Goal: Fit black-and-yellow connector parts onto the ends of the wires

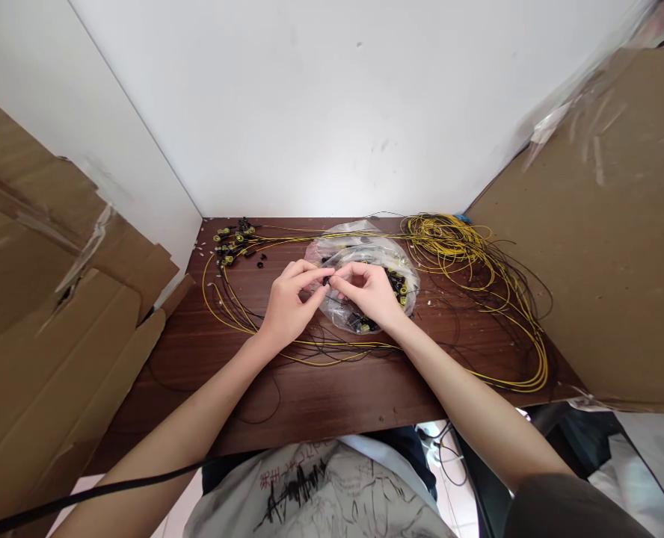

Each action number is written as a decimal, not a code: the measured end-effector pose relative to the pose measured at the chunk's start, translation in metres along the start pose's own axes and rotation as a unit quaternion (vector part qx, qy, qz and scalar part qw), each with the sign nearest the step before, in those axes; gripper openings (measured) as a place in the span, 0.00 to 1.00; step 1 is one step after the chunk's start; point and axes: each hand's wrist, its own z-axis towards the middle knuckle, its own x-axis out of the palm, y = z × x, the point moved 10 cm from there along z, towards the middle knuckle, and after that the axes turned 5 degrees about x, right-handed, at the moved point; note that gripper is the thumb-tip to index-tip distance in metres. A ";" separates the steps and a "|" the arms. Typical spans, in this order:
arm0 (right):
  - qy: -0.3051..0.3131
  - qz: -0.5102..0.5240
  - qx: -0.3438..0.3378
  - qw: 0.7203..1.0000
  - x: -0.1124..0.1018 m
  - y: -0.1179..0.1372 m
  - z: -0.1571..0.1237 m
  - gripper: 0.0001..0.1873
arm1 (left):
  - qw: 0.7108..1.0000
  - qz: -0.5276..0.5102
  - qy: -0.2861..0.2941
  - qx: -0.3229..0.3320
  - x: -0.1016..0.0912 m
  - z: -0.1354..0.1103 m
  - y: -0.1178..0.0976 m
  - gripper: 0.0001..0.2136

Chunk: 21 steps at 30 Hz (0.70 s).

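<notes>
My left hand [294, 299] pinches a small black part [326, 281] between thumb and forefinger. Against the same spot, the fingertips of my right hand [369, 291] are pressed together; what they hold is too small to make out. Both hands meet over a clear plastic bag [340, 310], which lies open on the table. In the bag are several black and yellow connector pieces [400, 285], partly covered by my right hand. Thin yellow and black wires run behind the bag and in front of it.
A tangled coil of yellow wires [447, 243] lies at the back right of the brown table [332, 403]. Black and yellow wire ends [234, 240] are bunched at the back left, near small loose black pieces [261, 261]. Cardboard panels [606, 224] flank both sides; a white wall [332, 112] stands behind.
</notes>
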 end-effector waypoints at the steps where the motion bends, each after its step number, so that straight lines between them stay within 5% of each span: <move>1: 0.000 0.013 0.004 1.000 0.000 -0.001 0.000 0.09 | 1.000 0.003 -0.002 0.000 -0.001 0.000 0.000 0.10; 11: -0.021 0.141 0.044 0.989 -0.002 -0.005 0.002 0.16 | 1.000 0.017 -0.007 -0.011 -0.002 0.000 0.002 0.10; 21: -0.009 0.134 0.051 0.990 0.001 0.000 0.000 0.15 | 0.999 0.012 -0.021 -0.022 -0.005 0.000 0.003 0.08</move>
